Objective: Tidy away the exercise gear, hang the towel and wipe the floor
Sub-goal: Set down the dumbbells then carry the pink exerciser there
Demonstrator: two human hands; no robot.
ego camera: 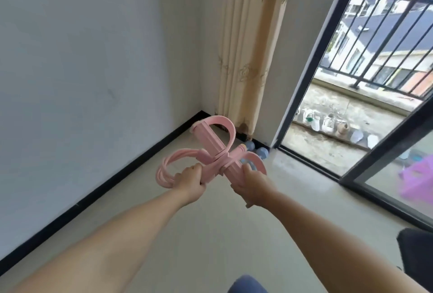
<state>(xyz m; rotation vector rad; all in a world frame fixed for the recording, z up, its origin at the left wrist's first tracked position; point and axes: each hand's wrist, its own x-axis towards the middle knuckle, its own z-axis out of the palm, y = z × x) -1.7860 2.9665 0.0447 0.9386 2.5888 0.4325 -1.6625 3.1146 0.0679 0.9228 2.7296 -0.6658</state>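
I hold a pink pedal resistance puller [212, 146] out in front of me, above the floor. My left hand [190, 181] grips one of its pink bars, with the looped pink tubes bunched just left of my fist. My right hand [251, 186] grips the other bar lower down. The two bars cross between my hands, and their foot straps arch upward. Behind the puller, blue dumbbells [262, 152] lie on the floor in the corner, partly hidden. No towel is in view.
A white wall with black skirting [112, 181] runs along the left. A beige curtain [248, 58] hangs in the corner. An open sliding door [311, 81] leads to a balcony with shoes [328, 123] and a railing. A purple stool [417, 180] stands behind the glass.
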